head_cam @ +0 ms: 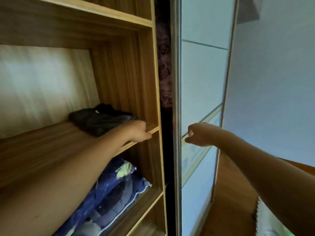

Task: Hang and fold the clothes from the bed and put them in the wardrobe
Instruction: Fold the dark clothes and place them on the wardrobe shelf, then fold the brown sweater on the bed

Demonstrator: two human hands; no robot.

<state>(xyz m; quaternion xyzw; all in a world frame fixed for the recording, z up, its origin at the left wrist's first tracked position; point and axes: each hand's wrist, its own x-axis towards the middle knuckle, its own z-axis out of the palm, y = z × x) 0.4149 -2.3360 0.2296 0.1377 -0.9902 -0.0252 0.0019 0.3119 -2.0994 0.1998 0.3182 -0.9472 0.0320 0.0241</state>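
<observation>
A pile of dark folded clothes [100, 120] lies at the right end of the middle shelf [51, 150] of the open wooden wardrobe. My left hand [138, 132] is at the shelf's front edge, right beside the pile, with its thumb along the edge. Its fingers are hidden behind the hand, so a grip cannot be made out. My right hand [198, 134] hovers in front of the pale sliding door [199, 82]. Its fingers are loosely curled and hold nothing.
A blue patterned bedding bundle [110, 193] fills the shelf below. The wardrobe's side panel [153, 82] and a dark gap separate the shelves from the sliding door's metal frame [176, 99]. Wooden floor [230, 193] shows at the lower right.
</observation>
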